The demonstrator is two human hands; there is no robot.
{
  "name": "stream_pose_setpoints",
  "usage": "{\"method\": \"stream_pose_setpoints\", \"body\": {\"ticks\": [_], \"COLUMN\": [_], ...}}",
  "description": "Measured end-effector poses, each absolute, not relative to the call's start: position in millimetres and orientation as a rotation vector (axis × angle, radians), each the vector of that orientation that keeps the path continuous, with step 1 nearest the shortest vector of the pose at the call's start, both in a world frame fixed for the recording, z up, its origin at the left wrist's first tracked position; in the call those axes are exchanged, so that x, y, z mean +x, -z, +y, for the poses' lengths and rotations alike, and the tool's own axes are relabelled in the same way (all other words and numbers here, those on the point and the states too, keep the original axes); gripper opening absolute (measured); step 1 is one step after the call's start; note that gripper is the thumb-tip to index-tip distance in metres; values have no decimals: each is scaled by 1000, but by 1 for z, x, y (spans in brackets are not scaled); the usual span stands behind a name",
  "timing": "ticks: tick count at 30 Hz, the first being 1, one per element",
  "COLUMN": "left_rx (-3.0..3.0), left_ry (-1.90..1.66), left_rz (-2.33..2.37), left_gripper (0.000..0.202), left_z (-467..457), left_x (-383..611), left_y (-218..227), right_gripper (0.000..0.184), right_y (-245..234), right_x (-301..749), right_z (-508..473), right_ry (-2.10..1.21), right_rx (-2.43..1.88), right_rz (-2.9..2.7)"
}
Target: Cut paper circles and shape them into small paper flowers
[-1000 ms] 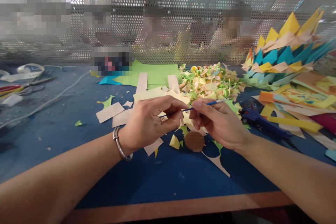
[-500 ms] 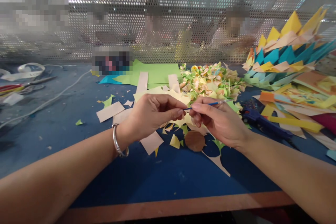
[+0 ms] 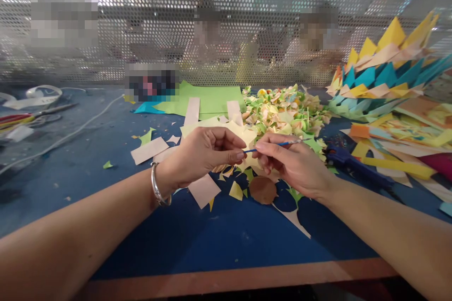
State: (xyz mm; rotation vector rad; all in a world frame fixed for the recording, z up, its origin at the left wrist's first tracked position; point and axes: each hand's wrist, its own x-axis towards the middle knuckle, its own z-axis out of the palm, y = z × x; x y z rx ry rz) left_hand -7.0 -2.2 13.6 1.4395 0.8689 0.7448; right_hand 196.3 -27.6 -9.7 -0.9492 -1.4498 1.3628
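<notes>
Centre of frame, above blue desk [image 3: 226,235]: thin blue stick [image 3: 273,145], slender, nearly level, pale tip at right. Left hand [image 3: 203,155] curled, thumb and forefinger pinching its left end. Right hand [image 3: 294,167] pinching mid-shaft. Brown paper disc [image 3: 262,190] just below.

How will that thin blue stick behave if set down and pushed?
Probably light: left hand and right hand hold the thin blue stick in pinches alone. Slender and seemingly round, it may roll, or snag on paper scraps.
</notes>
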Motion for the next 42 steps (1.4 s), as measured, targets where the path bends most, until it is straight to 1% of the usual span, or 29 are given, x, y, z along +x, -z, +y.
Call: {"method": "stream_pose_setpoints", "body": {"ticks": [10, 12, 17, 30, 42], "left_rx": [1307, 1295, 1243, 1250, 1374], "left_ry": [-718, -707, -728, -719, -697], "left_rz": [777, 768, 786, 825, 893], "left_gripper": [22, 20, 7, 14, 12], "left_z": [0, 0, -2, -2, -4], "left_x": [-11, -11, -10, -10, -8], "left_y": [-14, -17, -19, -13, -15], "right_gripper": [19, 19, 18, 16, 18], "right_y": [10, 10, 10, 12, 14], "right_x": [196, 196, 197, 198, 199], "right_z": [-27, -26, -27, -27, -26], "right_ry": [-1292, -1281, -1301, -1392, -1346], "right_rx": [-949, -943, -911, -932, -931], "right_rz": [-1528, -1532, -1529, -1484, -1526]}}
